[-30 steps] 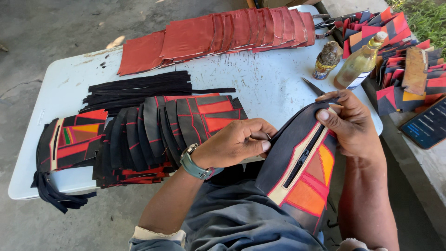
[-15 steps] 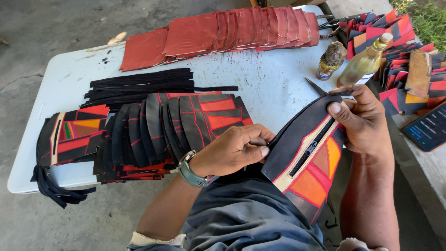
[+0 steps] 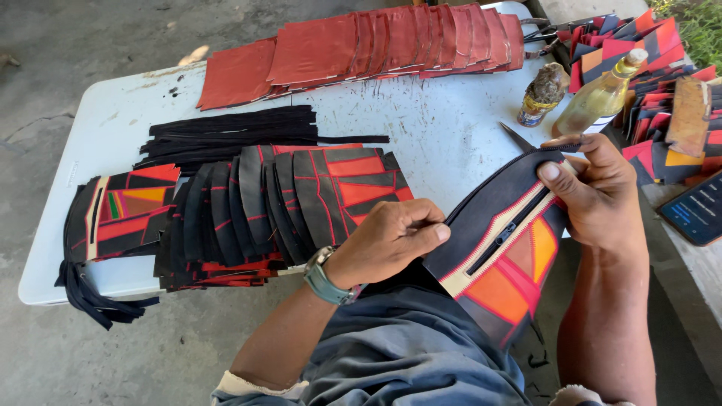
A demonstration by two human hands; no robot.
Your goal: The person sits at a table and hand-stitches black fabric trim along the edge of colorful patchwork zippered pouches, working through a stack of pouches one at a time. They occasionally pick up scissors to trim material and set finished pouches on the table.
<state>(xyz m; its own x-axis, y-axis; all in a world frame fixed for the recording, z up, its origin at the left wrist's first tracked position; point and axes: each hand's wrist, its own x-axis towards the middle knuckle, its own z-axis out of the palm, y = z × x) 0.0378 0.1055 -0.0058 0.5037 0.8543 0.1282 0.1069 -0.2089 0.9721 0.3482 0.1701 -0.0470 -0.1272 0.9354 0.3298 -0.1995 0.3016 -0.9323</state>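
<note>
- A white folding table stands on a concrete floor outdoors.
- The patchwork pouch panel with its zip is held over the lap, between both hands, long axis slanting up toward the right hand.
- Left hand: fingers curled, pinching its lower edge.
- Right hand: thumb pressed on the upper end.
- Beyond the left fingers lie stacked patchwork panels, black strips and red leather pieces.

The zippered panel looks like matt black cloth patched with orange and red, cream trim along the zip. The red sheets have a leathery, faintly shiny face (slightly creased). The table is scuffed white plastic; the bottle glossy.
</note>
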